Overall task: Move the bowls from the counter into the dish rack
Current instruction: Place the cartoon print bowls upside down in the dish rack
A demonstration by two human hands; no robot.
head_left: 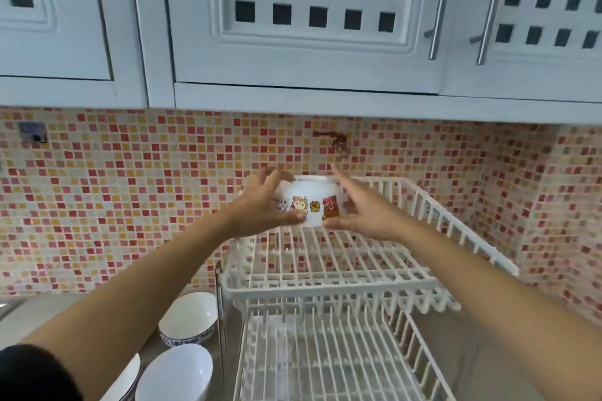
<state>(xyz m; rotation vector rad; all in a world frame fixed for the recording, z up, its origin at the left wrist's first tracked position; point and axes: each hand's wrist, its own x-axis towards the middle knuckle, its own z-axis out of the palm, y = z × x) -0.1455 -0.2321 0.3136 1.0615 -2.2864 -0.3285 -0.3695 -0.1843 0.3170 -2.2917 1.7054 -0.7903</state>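
A white bowl with cartoon animal prints [312, 197] is at the back left of the upper tier of the white two-tier dish rack [329, 290]. My left hand [264, 205] grips its left side and my right hand [361, 208] holds its right side, thumbs near its base. Whether the bowl rests on the wires or hovers just above them I cannot tell. On the counter left of the rack stand a white bowl with a blue-patterned base [189, 319], a plain white bowl [174, 374], and the edge of a third bowl [127, 381] under my left forearm.
The rack's lower tier [312, 361] holds nothing. A red and orange mosaic tile wall [130, 192] stands close behind the rack, with a small hook [338, 140] above the bowl. Pale blue wall cabinets [293, 26] hang overhead.
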